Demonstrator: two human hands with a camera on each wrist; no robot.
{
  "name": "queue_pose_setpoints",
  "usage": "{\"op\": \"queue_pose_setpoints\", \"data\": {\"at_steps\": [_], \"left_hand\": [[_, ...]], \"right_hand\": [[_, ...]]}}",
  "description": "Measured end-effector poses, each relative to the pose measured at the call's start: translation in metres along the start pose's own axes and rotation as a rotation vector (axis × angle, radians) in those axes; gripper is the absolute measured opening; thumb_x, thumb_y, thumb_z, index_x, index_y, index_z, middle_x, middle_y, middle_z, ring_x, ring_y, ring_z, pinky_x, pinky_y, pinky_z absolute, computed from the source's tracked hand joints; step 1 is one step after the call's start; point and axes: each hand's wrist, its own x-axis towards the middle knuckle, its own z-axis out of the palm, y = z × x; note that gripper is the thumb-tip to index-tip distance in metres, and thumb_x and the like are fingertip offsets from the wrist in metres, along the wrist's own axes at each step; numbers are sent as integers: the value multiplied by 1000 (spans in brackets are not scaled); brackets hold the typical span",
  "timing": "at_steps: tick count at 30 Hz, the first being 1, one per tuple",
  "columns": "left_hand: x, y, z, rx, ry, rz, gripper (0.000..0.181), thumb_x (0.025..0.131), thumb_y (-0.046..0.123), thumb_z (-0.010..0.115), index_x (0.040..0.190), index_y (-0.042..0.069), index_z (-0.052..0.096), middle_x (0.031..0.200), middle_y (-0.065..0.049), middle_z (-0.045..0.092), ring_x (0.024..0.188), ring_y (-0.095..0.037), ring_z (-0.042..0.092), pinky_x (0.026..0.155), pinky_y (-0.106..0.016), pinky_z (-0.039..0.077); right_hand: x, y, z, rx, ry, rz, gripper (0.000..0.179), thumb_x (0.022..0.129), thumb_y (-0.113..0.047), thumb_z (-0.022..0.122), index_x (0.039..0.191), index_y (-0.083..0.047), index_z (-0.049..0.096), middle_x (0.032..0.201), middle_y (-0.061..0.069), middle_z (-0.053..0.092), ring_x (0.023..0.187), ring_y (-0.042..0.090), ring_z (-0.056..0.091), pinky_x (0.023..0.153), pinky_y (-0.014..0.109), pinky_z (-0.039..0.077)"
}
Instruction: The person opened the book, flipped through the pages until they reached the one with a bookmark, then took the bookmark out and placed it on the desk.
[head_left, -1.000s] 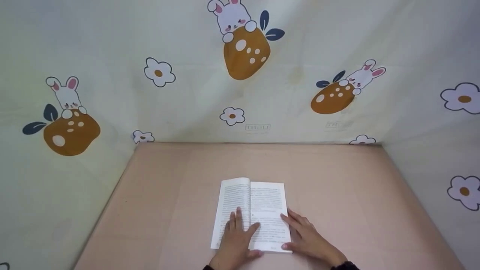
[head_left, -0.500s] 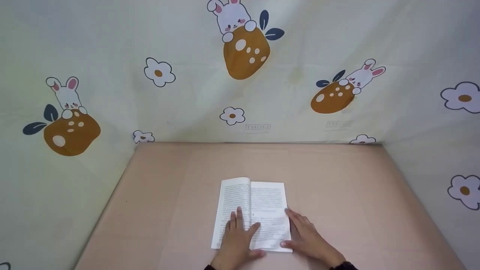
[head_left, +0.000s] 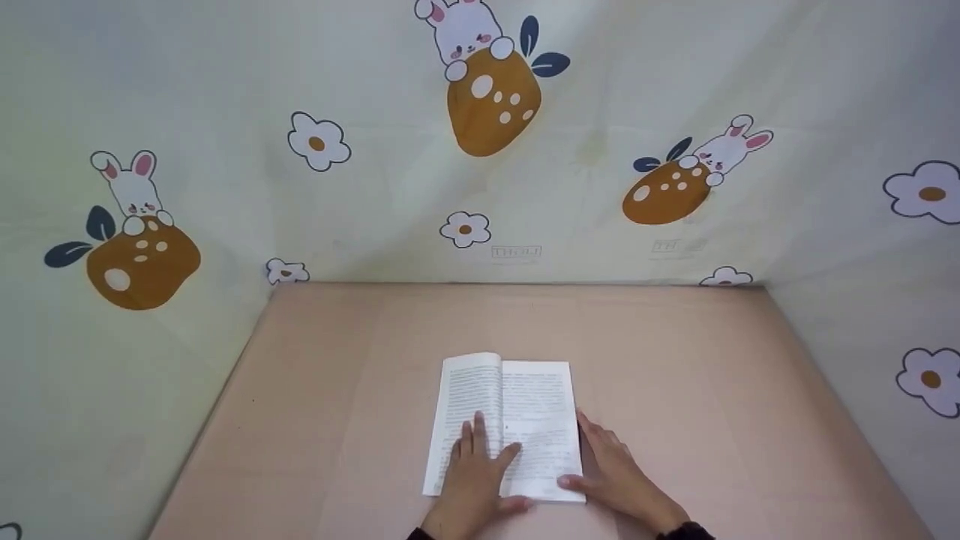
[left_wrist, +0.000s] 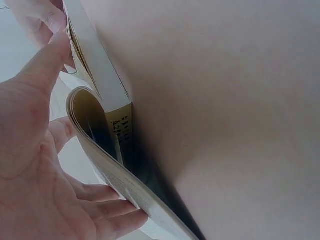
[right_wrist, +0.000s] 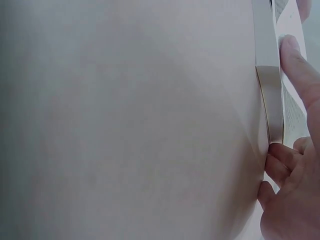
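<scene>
An open paperback book point(head_left: 535, 397) with printed pages lies on the table. Across its left page and centre fold rests my left hand point(head_left: 472, 476), fingers spread and fairly straight, its thumb near the lower edge. My right hand point(head_left: 626, 480) is at the book's right edge: the thumb lies on the lower right page, and the fingers bend against the side edge. In the left wrist view, the left-hand pages of the book point(left_wrist: 120, 130) curve away from the spine. The right wrist view shows the edge of the page block beside my right fingers point(right_wrist: 282, 160).
The table point(head_left: 360, 352) has a plain pinkish-beige cover. Pale cloth walls point(head_left: 375, 210) printed with rabbits, brown fruit and flowers enclose it at the back and both sides.
My right index finger has slid off the right page to the book's side edge, and the right thumb has shifted slightly inward and up the page. The left hand stays in place.
</scene>
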Motion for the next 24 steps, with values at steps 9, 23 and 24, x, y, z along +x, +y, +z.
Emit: {"op": "queue_pose_setpoints", "data": {"at_steps": [9,23,24], "left_hand": [[2,0,0,60,-16,-8,83,60,67,67,128,22,54,140,-38,28,126,-55,33,95,-56,43],[3,1,-4,11,-57,-31,81,60,61,69,128,21,54,141,-38,27,128,-56,31,97,-58,40],[3,1,-5,4,-55,-27,81,60,61,69,128,21,54,141,-38,27,127,-56,31,97,-57,40]], "right_hand": [[1,-2,-1,-18,-13,8,86,86,-49,59,149,-8,17,146,19,35,129,40,33,99,67,24],[3,2,-2,34,-6,28,51,101,-37,29,148,-17,26,149,12,34,133,38,32,101,66,23],[3,2,-3,34,-3,19,50,101,-36,29,148,-17,26,148,12,34,132,38,32,100,66,23]]}}
